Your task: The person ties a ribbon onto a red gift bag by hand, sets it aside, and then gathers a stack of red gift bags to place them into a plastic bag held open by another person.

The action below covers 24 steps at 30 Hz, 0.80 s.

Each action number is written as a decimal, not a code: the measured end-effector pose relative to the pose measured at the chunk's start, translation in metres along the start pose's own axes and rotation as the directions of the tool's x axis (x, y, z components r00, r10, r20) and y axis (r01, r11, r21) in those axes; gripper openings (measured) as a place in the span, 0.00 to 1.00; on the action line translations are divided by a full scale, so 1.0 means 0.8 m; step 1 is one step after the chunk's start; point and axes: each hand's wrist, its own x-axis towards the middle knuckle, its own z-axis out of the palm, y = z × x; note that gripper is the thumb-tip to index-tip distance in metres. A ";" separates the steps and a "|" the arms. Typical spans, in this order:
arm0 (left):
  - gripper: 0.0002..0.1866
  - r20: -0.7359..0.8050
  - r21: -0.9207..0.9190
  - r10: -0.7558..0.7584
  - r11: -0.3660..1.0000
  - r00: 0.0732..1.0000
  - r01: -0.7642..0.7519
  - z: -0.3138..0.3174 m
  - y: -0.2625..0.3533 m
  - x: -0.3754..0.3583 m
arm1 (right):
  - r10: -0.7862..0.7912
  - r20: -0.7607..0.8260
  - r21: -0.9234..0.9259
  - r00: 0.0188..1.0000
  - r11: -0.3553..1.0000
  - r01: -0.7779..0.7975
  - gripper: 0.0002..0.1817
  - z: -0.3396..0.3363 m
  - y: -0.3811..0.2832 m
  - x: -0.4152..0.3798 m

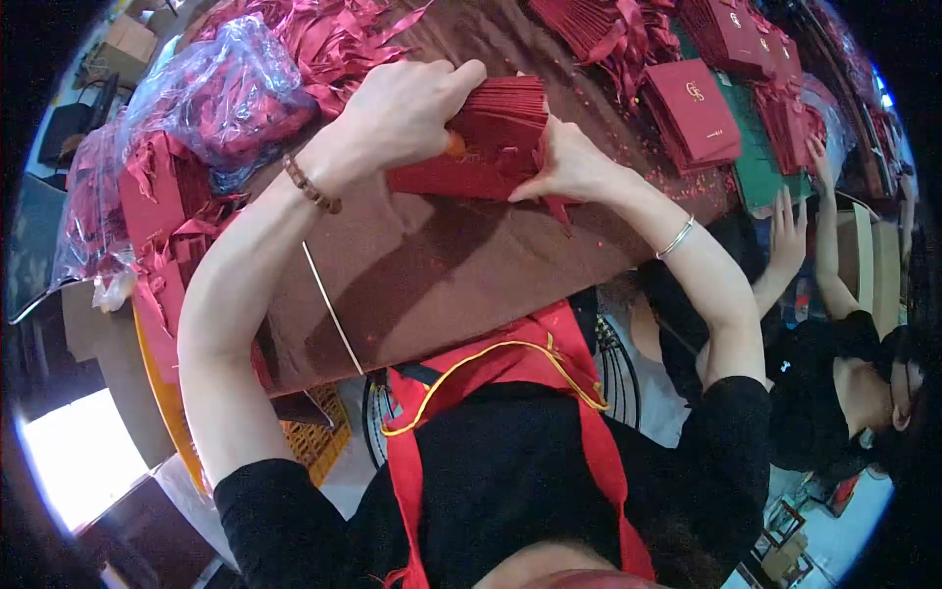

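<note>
Nearest, a red apron point(500, 367); beyond it the brown tabletop point(549, 257), and at mid-scene the left hand point(412, 110) and right hand point(574, 165) both clasp a red card stack point(502, 110)! Far right, gold-marked red packets point(692, 110).

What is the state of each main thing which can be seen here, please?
Left hand: gripping the red stack.
Right hand: gripping the same stack's right side.
Red stack: held between both hands.
Plastic bag: crumpled, red things inside.
Brown cloth: spread out, red specks on it.
Green board: partly covered.
Red apron: worn.
Beaded bracelet: on left wrist.
</note>
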 end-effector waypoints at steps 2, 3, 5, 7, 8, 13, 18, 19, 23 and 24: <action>0.25 0.004 -0.008 -0.010 1.000 1.000 0.010 0.000 0.001 -0.002 | -0.017 -0.030 0.034 0.999 0.999 0.018 0.46 0.001 0.000 -0.001; 0.25 0.000 0.002 -0.003 1.000 1.000 0.003 0.000 0.001 -0.001 | -0.006 -0.014 -0.022 1.000 1.000 0.006 0.42 0.000 0.001 0.000; 0.26 0.009 0.016 -0.004 1.000 1.000 0.004 -0.002 0.002 0.000 | 0.062 0.068 -0.055 0.996 0.997 -0.058 0.34 -0.003 -0.002 0.000; 0.25 -0.009 0.023 0.002 1.000 1.000 -0.002 0.000 0.002 0.000 | 0.032 0.083 0.055 0.996 0.998 -0.037 0.29 0.000 0.000 0.007; 0.25 -0.026 0.031 0.005 1.000 1.000 -0.004 0.000 0.002 -0.001 | -0.051 0.023 0.142 0.998 0.989 0.047 0.28 0.003 0.003 0.010; 0.25 -0.042 0.028 0.031 0.999 0.999 -0.030 0.001 0.004 -0.006 | 0.226 0.138 -0.145 0.964 0.968 -0.207 0.30 -0.014 -0.004 0.020; 0.23 -0.081 0.019 0.047 0.999 0.996 -0.046 -0.001 0.010 -0.010 | 0.181 0.097 -0.309 0.979 0.940 -0.143 0.25 -0.006 0.012 0.028; 0.23 -0.075 0.023 0.053 0.998 0.996 -0.052 -0.001 0.010 -0.011 | 0.187 0.097 -0.326 0.978 0.934 -0.146 0.23 -0.005 0.015 0.031; 0.24 -0.075 0.035 0.051 0.998 0.996 -0.048 -0.004 0.012 -0.012 | 0.211 0.033 -0.321 0.977 0.928 -0.190 0.18 -0.002 0.007 0.023; 0.24 -0.075 0.035 0.048 0.998 0.996 -0.046 -0.005 0.014 -0.012 | 0.222 0.029 -0.340 0.975 0.919 -0.199 0.17 -0.005 0.000 0.022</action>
